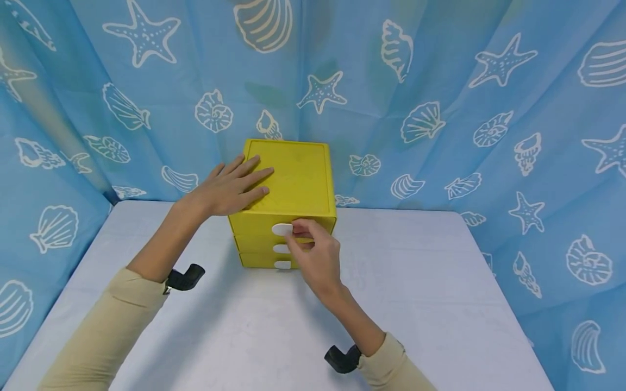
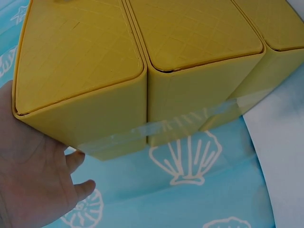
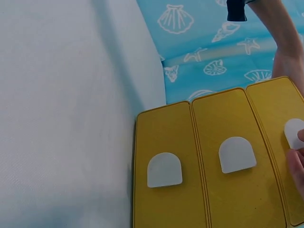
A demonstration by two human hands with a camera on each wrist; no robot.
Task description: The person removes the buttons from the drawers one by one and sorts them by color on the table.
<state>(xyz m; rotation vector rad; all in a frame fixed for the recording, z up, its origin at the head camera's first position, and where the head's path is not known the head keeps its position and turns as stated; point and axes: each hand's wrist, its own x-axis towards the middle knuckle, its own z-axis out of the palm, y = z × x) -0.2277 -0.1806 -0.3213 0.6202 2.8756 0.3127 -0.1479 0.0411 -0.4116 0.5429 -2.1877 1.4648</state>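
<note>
From the head camera I saw the yellow drawer box (image 1: pixel 288 201) standing on the white bench (image 1: pixel 415 304), toward its back edge and close to the blue shell-print curtain (image 1: pixel 440 81). My left hand (image 1: pixel 230 187) lay flat on the box's top near the left edge, fingers straight, its grip released and pressing rather than grasping. My right hand (image 1: pixel 313 252) was at the front, thumb and fingers pinching the white tab of the top drawer (image 1: pixel 282 229); the grip there was closed on that tab. Two more white tabs, the middle tab (image 1: pixel 281 248) and the bottom tab (image 1: pixel 282 265), sat below it, partly covered by my right fingers.

The right wrist camera gave what the head view could not: the three drawer fronts side on and in full, with the bottom tab (image 3: pixel 164 169) and middle tab (image 3: pixel 236 154) wholly clear, and only a fingertip (image 3: pixel 300 137) meeting the top tab (image 3: pixel 294 132) at the frame's edge. All three fronts looked flush there. It also caught my left forearm (image 3: pixel 280 33) reaching over the box.

The left wrist camera showed the box's left side wall (image 2: pixel 80 61), which the head view hid: three ribbed yellow panels, and a strip of clear tape (image 2: pixel 180 124) running across their lower edges. My left palm (image 2: pixel 33 185) filled the lower left corner there, touching the box's edge.
</note>
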